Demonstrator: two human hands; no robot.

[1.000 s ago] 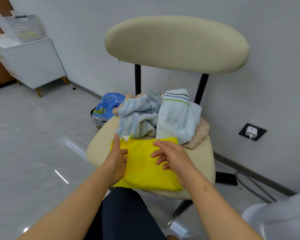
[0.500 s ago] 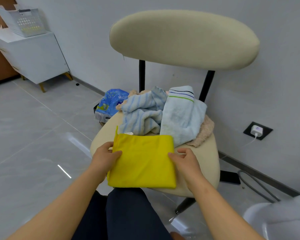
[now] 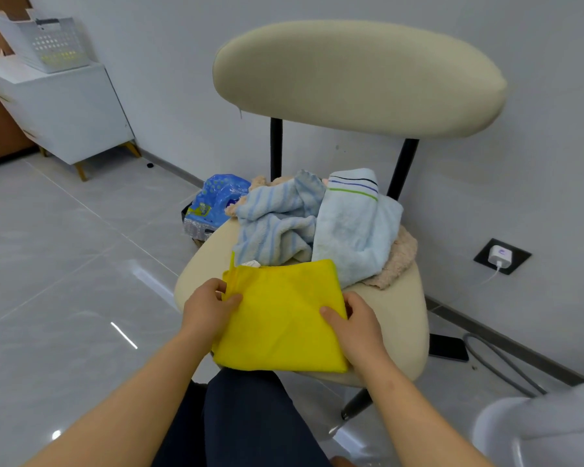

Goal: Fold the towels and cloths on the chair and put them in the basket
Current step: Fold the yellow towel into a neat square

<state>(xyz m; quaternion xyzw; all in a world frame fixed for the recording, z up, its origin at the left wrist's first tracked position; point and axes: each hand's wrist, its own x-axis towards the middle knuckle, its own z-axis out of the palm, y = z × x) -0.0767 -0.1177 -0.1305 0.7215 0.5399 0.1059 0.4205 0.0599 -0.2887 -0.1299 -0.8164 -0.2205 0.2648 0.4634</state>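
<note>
While left hand [image 3: 209, 308], right hand [image 3: 358, 323] pinch one yellow cloth [image 3: 284, 315], three towels [image 3: 351, 230]

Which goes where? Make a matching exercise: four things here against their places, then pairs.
1 yellow folded cloth
2 pale blue band-striped towel
3 beige fuzzy cloth
4 white perforated plastic basket

a on the white cabinet
b under the pale blue towel
c gripped by left hand and right hand
d atop the pile on the cream chair seat

Pairs: 1-c, 2-d, 3-b, 4-a
</note>
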